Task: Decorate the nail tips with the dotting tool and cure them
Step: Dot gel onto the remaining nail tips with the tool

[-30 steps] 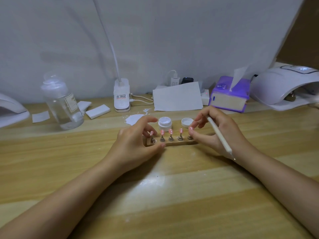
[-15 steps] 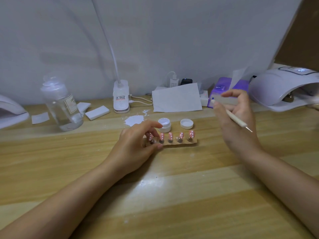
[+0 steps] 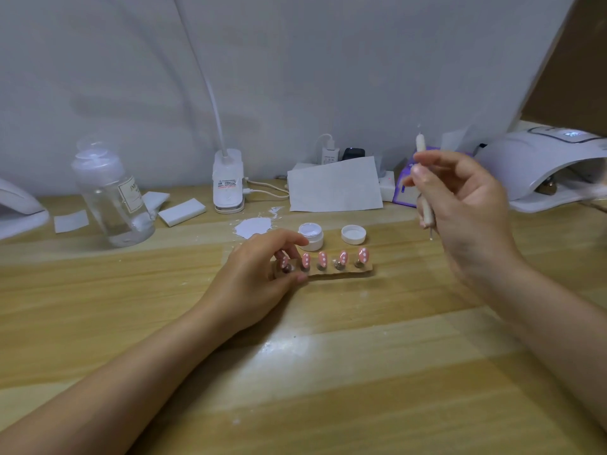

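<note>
Head view looks down on a wooden worktop with both bare hands of a person in front. On the left hand the grip is half closed: thumb and fingers curl around the left end of a small brown holder strip and pinch it, the thumb on the near edge and the fingers on the far side. Five pink nail tips with white dots stand in a row on small metal stands on this strip, which lies flat near the middle of the worktop. The right hand is raised above the worktop, well apart from the strip, on the right. Its grip is pressed onto the dotting tool, a thin pale stick held almost upright between thumb and fingers, with the fine point down and not touching anything. Just behind the strip stand an open white jar and its lid. A white curing lamp sits at the far right, and a clear bottle stands at the left.
</note>
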Tool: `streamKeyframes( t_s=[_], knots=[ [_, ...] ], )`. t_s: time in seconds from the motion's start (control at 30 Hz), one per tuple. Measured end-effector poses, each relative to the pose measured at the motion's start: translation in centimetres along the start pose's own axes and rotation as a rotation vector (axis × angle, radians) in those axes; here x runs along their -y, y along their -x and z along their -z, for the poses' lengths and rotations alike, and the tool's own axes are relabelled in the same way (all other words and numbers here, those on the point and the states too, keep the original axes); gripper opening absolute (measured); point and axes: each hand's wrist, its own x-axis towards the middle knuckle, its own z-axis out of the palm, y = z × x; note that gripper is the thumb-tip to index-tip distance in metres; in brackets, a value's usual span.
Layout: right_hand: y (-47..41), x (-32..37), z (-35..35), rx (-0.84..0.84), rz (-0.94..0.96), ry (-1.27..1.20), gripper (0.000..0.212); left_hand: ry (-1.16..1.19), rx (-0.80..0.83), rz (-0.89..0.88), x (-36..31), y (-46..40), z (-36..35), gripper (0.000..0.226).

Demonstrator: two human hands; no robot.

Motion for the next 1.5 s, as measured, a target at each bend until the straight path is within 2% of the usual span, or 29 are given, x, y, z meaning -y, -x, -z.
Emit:
streamKeyframes(
  t_s=[0.13,0.2,0.27,0.33,0.4,0.5,0.7,1.2,1.4,1.5],
  knots=[
    [-0.5,1.1,0.3,0.039,0.027,-0.033,0.033,0.003,0.002,-0.003,0.0,0.0,0.0,0.035],
    [-0.3,1.0,0.2,0.025,-0.062,-0.085,0.035,0.002,0.004,-0.001,0.0,0.1,0.0,0.036],
    [-0.1,0.4,0.1,0.035,-0.214,-0.145,0.027,0.005,0.005,0.002,0.1,0.1,0.0,0.036],
    [0.4,-0.2,0.0,0.065,-0.333,-0.149,0.032,0.007,0.006,0.006,0.0,0.1,0.0,0.036],
    [1.0,-0.8,-0.1,0.046,-0.359,-0.143,0.036,0.007,0.007,0.007,0.0,0.0,0.0,0.036],
    [1.7,-1.7,-0.1,0.008,-0.311,-0.154,0.03,0.011,0.007,0.008,0.0,0.1,-0.1,0.036],
    [2.1,-3.1,-0.2,0.015,-0.215,-0.017,0.043,0.012,0.006,0.006,0.1,0.0,-0.1,0.036],
    [2.2,-3.2,-0.1,0.015,-0.216,-0.024,0.04,0.03,0.004,0.004,0.1,0.1,-0.1,0.037],
    [1.8,-2.6,0.2,-0.173,-0.22,-0.093,0.035,0.033,-0.017,0.011,0.0,0.2,-0.1,0.038],
    [1.5,-2.6,1.0,-0.16,-0.122,0.031,0.035,0.057,-0.072,0.009,-0.1,0.2,-0.1,0.041]
  ],
)
